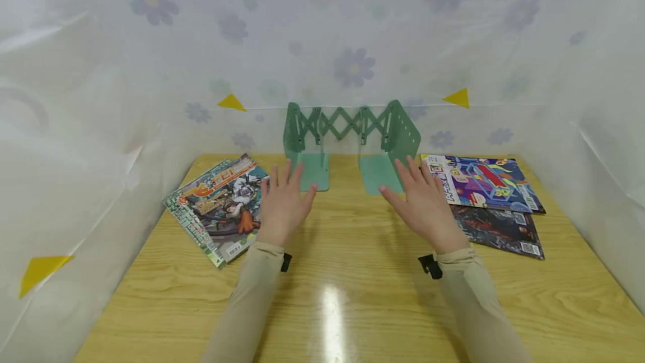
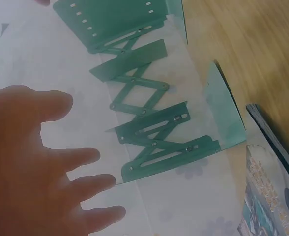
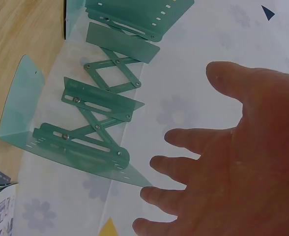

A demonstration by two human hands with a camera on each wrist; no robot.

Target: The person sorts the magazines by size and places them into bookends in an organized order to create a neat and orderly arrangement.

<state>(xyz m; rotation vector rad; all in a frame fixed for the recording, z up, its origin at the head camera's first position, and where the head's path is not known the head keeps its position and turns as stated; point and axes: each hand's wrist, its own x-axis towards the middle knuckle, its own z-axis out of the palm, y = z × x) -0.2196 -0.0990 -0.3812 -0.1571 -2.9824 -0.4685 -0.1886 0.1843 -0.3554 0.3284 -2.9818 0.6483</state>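
Observation:
A green metal expandable bookend (image 1: 340, 123) stands at the back of the wooden table, its scissor lattice stretched between two upright end plates. My left hand (image 1: 285, 206) is spread in front of its left end, holding nothing. In the left wrist view the fingers of the left hand (image 2: 46, 162) are apart and straight. On the other side, my right hand (image 1: 426, 206) is spread in front of the right end plate (image 1: 403, 128), also with nothing in it. The right wrist view has the right hand (image 3: 233, 167) with fingers extended near the bookend (image 3: 95, 103).
Two overlapping magazines (image 1: 221, 206) lie left of the left hand. Right of the right hand, a colourful magazine (image 1: 484, 181) partly covers a dark one (image 1: 504, 231). A white flowered sheet (image 1: 302, 32) with yellow triangles hangs behind and beside the table (image 1: 353, 273).

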